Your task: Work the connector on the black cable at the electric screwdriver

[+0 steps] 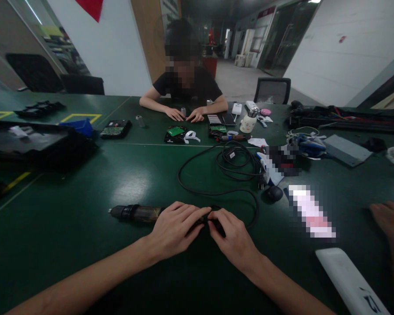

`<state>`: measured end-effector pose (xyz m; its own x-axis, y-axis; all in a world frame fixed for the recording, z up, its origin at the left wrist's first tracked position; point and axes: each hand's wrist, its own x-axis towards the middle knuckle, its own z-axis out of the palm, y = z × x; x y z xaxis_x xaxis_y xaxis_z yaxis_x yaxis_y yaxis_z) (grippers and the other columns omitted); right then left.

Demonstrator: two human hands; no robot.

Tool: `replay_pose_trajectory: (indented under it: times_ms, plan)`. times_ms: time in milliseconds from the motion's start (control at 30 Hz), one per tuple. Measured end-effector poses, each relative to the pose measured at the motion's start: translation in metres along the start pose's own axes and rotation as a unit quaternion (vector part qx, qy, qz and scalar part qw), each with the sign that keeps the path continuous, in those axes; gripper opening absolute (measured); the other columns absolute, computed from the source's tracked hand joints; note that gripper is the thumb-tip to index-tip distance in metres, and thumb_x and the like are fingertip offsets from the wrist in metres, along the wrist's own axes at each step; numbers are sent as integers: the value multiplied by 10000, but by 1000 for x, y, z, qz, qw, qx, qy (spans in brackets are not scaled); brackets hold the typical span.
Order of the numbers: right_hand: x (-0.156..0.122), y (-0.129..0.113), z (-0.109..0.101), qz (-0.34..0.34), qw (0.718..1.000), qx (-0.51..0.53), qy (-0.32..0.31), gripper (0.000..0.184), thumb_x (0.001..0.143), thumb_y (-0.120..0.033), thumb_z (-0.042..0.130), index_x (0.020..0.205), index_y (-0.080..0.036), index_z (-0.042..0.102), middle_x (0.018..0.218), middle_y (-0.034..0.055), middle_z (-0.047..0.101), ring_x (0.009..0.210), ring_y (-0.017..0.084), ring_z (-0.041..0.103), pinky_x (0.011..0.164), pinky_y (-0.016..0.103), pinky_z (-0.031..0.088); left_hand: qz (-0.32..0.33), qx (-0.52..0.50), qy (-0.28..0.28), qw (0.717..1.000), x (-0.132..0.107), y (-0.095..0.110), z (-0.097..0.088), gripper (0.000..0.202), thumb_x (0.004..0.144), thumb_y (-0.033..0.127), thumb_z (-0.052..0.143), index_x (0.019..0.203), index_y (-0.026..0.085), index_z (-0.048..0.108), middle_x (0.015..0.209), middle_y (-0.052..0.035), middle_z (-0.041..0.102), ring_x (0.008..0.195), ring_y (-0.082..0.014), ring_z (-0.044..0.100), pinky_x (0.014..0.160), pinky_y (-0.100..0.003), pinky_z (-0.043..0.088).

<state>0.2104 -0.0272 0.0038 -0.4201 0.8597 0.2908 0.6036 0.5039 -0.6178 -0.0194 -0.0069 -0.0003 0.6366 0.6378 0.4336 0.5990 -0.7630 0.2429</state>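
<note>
An electric screwdriver, dark with a worn brownish body, lies on the green table with its bit pointing left. My left hand is wrapped over the tool's rear end, covering much of it. Close to those fingertips, my right hand is closed in a pinch at the tail end of the screwdriver, where the black cable seems to start. What exactly the right fingers hold is hidden. From there the cable loops away to a coil with a plug.
Across the table sits a person with both hands on it. Circuit-board units, a bottle and another screwdriver lie between. A black tray is left; a white case and another person's hand are right.
</note>
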Motion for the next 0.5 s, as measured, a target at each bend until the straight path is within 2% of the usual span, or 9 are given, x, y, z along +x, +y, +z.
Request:
replay_pose_trajectory:
  times_ms: [133,267,400,500]
  plan:
    - [0,0,0,-11,1000,-2,3,123,1016,-153,541,1078,-233,612,1035,59,684,921,218,680,788,358,594,25,-5,4,1000,-1,-1,0,434,1054,237,489,1487,221,505,1263,-73,724,1084,-186,713,927,-367,522]
    - [0,1,0,-4,1000,-2,-2,112,1019,-151,543,1073,-233,597,1050,62,678,938,225,676,794,363,590,-2,9,15,1000,-1,-1,2,385,1067,284,508,1447,224,537,1186,-51,744,1017,-187,720,916,-373,515]
    - [-1,1,0,-1,1000,4,-11,107,1028,-152,542,1084,-231,587,1072,63,675,966,230,669,830,376,583,9,-8,-3,1000,-1,0,-1,477,1047,261,524,1518,219,460,1274,-58,716,1096,-193,701,948,-381,503]
    - [-1,1,1,-2,1000,4,-12,117,1033,-153,540,1104,-232,589,1077,62,675,979,232,667,842,380,580,20,-8,3,1000,-1,0,-2,433,1055,223,499,1488,230,490,1275,-47,718,1092,-179,703,941,-367,498]
